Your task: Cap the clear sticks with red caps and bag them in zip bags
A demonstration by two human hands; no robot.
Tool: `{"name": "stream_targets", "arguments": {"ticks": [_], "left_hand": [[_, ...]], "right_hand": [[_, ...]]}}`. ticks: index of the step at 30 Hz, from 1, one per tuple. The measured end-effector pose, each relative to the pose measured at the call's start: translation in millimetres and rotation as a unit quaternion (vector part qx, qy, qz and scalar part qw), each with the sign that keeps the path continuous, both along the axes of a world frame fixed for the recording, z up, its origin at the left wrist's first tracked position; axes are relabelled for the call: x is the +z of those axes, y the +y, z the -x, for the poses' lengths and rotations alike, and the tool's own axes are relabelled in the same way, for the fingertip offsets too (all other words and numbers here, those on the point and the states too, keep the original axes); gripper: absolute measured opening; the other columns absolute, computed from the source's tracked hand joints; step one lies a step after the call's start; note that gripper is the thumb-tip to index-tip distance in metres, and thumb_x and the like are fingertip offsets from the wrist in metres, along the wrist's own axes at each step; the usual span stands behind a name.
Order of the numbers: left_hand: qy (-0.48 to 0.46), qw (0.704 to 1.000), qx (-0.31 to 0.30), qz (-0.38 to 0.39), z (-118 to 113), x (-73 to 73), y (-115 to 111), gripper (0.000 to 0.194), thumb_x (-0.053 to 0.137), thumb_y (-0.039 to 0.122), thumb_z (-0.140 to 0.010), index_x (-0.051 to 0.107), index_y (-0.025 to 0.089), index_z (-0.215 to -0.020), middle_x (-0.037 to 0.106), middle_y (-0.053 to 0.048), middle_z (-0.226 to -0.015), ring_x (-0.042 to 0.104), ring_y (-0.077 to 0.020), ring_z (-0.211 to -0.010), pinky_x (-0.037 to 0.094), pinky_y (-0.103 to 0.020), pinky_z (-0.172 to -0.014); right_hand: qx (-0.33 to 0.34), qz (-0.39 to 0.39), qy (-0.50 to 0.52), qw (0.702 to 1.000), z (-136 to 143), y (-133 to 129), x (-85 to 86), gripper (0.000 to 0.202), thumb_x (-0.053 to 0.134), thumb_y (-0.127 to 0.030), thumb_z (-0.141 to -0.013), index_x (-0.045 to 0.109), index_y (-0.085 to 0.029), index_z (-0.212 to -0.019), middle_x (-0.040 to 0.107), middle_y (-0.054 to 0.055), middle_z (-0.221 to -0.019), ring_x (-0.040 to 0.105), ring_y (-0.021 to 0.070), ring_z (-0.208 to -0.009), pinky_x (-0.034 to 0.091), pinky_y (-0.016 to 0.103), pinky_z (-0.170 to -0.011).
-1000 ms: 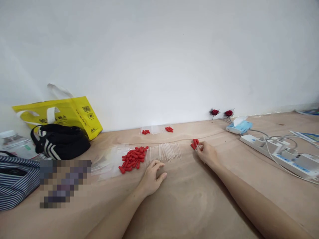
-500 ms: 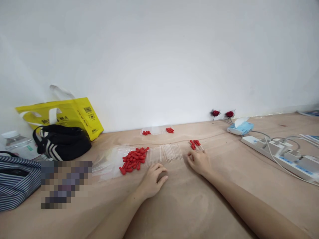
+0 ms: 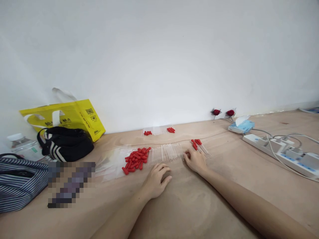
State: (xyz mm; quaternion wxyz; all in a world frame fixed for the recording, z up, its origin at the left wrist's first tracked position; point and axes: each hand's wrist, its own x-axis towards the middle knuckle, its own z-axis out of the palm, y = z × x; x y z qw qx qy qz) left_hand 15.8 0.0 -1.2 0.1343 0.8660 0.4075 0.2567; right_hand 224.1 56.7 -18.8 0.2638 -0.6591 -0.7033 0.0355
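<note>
My left hand (image 3: pixel 159 181) rests on the table with curved, parted fingers and nothing visible in them. Just beyond it lies a row of thin clear tubes (image 3: pixel 165 153), side by side. A pile of red rubber bulbs (image 3: pixel 136 160) sits left of the tubes, partly on clear plastic bags (image 3: pixel 112 164). My right hand (image 3: pixel 195 161) is at the row's right end, its bent fingertips beside the last tubes; it looks open. Behind its knuckles are several droppers (image 3: pixel 196 143), red bulbs on clear tubes, partly hidden by the hand.
Small bags with red bulbs (image 3: pixel 170 130) lie near the wall. At right are a tissue pack (image 3: pixel 241 126), a power strip (image 3: pixel 281 154) with cables, and two dark red roses (image 3: pixel 230 113). A yellow bag (image 3: pixel 74 113), black pouch (image 3: pixel 71 146) and striped bag (image 3: pixel 22 186) stand left.
My right hand has shifted left from the droppers toward the row of tubes, uncovering more of the droppers' clear stems. My left hand stays beside the row. The view has shifted slightly.
</note>
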Motion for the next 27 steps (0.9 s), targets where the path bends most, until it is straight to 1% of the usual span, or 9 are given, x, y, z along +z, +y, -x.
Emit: {"name": "stream_targets", "arguments": {"ticks": [4, 7, 9, 11, 13, 15, 18, 23, 27], "left_hand": [[-0.002, 1.0, 0.0, -0.006, -2, -1.9, -1, 0.017, 0.051, 0.019, -0.078, 0.058, 0.02, -0.095, 0.057, -0.006, -0.1, 0.05, -0.0206, -0.096, 0.041, -0.035, -0.084], [0.01, 0.999, 0.022, -0.027, 2, -0.8, 4, 0.014, 0.048, 0.017, -0.08, 0.059, 0.019, -0.087, 0.058, -0.005, -0.09, 0.054, -0.018, -0.085, 0.043, -0.031, -0.077], [0.037, 0.994, 0.078, -0.072, 12, 4.4, 13, 0.016, 0.045, 0.015, -0.081, 0.061, 0.018, -0.081, 0.058, -0.004, -0.083, 0.054, -0.0179, -0.079, 0.043, -0.03, -0.073], [0.083, 0.977, 0.15, -0.13, 26, 13.0, 25, 0.018, 0.045, 0.012, -0.08, 0.062, 0.017, -0.08, 0.057, -0.006, -0.081, 0.052, -0.0202, -0.079, 0.041, -0.034, -0.075], [0.142, 0.96, 0.196, -0.143, 43, 22.5, 37, 0.023, 0.043, 0.004, -0.076, 0.063, 0.016, -0.081, 0.056, -0.007, -0.083, 0.051, -0.0212, -0.081, 0.04, -0.034, -0.075], [0.193, 0.955, 0.184, -0.129, 57, 29.6, 46, 0.028, 0.043, 0.0, -0.07, 0.063, 0.016, -0.08, 0.055, -0.007, -0.084, 0.05, -0.0211, -0.081, 0.04, -0.032, -0.073], [0.211, 0.961, 0.148, -0.102, 69, 32.8, 54, 0.023, 0.044, 0.004, -0.071, 0.062, 0.018, -0.072, 0.055, -0.003, -0.079, 0.051, -0.0188, -0.076, 0.04, -0.029, -0.069], [0.202, 0.966, 0.133, -0.086, 72, 31.6, 61, 0.016, 0.044, 0.01, -0.074, 0.057, 0.017, -0.067, 0.056, -0.003, -0.077, 0.052, -0.0191, -0.074, 0.04, -0.03, -0.068], [0.176, 0.971, 0.125, -0.098, 68, 35.6, 54, 0.013, 0.043, 0.01, -0.077, 0.054, 0.017, -0.075, 0.057, -0.005, -0.081, 0.052, -0.0206, -0.08, 0.04, -0.033, -0.074]], "right_hand": [[-0.08, 0.082, 0.014, 0.993, 11, 20, 10.9, 0.027, 0.041, -0.033, -0.081, 0.063, -0.019, -0.083, 0.067, 0.007, -0.085, 0.059, 0.0216, -0.085, 0.03, 0.035, -0.077], [-0.094, 0.117, 0.005, 0.989, 17, 32, 15.2, 0.029, 0.041, -0.035, -0.079, 0.065, -0.019, -0.079, 0.067, 0.008, -0.083, 0.059, 0.023, -0.085, 0.031, 0.036, -0.079], [-0.094, 0.127, -0.002, 0.988, 19, 37, 15.7, 0.031, 0.042, -0.036, -0.078, 0.066, -0.018, -0.075, 0.067, 0.01, -0.081, 0.06, 0.0244, -0.084, 0.031, 0.038, -0.079], [-0.092, 0.136, -0.008, 0.986, 19, 40, 15.5, 0.032, 0.042, -0.037, -0.077, 0.067, -0.017, -0.072, 0.067, 0.011, -0.079, 0.06, 0.0251, -0.083, 0.032, 0.038, -0.078], [-0.089, 0.142, -0.013, 0.986, 18, 41, 15.4, 0.033, 0.042, -0.037, -0.077, 0.068, -0.017, -0.071, 0.067, 0.011, -0.079, 0.06, 0.0254, -0.082, 0.033, 0.038, -0.078], [-0.085, 0.144, -0.016, 0.986, 18, 41, 15.4, 0.034, 0.041, -0.038, -0.077, 0.068, -0.017, -0.07, 0.067, 0.012, -0.079, 0.06, 0.0255, -0.082, 0.033, 0.038, -0.078], [-0.08, 0.14, -0.017, 0.987, 18, 41, 14.8, 0.035, 0.041, -0.038, -0.078, 0.068, -0.018, -0.068, 0.067, 0.011, -0.078, 0.061, 0.0253, -0.081, 0.032, 0.039, -0.079], [-0.077, 0.116, -0.009, 0.99, 20, 35, 14.8, 0.034, 0.039, -0.035, -0.079, 0.067, -0.018, -0.068, 0.067, 0.011, -0.074, 0.06, 0.0249, -0.08, 0.033, 0.038, -0.076], [-0.061, 0.073, -0.005, 0.995, 15, 24, 13.9, 0.03, 0.037, -0.031, -0.082, 0.063, -0.016, -0.08, 0.065, 0.011, -0.085, 0.058, 0.0232, -0.086, 0.033, 0.034, -0.076]]}}
